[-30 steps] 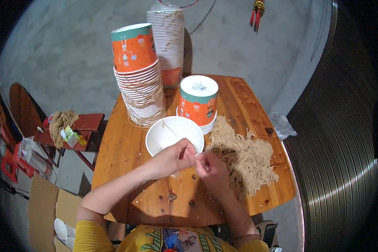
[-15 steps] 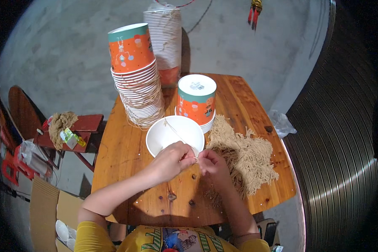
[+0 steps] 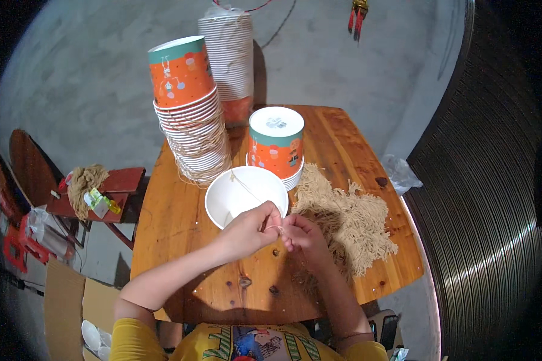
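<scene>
Close together over the near middle of the table, my left hand and my right hand pinch a thin tan string. A small loop of it shows between the fingertips. From there the string runs up across the mouth of a white paper tub to its far rim. Inside, the tub looks bare white, and its near right edge sits behind my left hand. To the right of my right hand lies a shaggy heap of tan strings.
Behind the white tub stands an upside-down orange and green tub. A tall tub stack wound with strings leans at left, with a bagged stack behind. Wooden table; red bench at left; open cardboard box lower left.
My hands stay together, and the fingers have shifted slightly on the string, with a small loop now showing between them. The whole view has moved a little.
</scene>
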Demonstrator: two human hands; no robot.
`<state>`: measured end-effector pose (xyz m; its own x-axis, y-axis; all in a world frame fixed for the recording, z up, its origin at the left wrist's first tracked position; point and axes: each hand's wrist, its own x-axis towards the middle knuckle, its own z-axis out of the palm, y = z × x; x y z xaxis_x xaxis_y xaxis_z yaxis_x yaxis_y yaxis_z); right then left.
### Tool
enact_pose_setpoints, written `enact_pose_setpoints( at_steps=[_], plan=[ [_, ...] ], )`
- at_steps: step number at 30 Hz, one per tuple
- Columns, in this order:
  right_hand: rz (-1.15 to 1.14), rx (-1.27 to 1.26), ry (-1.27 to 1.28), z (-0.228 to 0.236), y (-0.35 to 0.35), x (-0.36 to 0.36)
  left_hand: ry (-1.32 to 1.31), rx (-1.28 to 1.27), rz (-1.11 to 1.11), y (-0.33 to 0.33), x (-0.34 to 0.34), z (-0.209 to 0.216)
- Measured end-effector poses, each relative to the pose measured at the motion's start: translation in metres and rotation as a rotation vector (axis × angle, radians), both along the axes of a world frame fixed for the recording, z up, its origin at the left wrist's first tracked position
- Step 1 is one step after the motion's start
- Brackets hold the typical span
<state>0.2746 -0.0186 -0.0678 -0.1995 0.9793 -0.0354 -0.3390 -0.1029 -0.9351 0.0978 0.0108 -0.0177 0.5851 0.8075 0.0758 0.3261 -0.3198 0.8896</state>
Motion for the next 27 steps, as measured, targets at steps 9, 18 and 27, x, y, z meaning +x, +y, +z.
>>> enact_pose_setpoints(
  at_steps=[9,18,27],
  plan=[
    [-0.043,0.091,-0.041,-0.006,-0.002,0.001,0.106,0.152,0.053,-0.007,0.003,0.007],
    [-0.074,0.142,-0.162,-0.007,-0.004,0.000,0.067,0.186,0.045,-0.005,0.002,0.002],
    [-0.063,0.157,-0.141,-0.011,-0.003,0.002,0.104,0.306,0.085,-0.008,0.003,0.007]
  ],
)
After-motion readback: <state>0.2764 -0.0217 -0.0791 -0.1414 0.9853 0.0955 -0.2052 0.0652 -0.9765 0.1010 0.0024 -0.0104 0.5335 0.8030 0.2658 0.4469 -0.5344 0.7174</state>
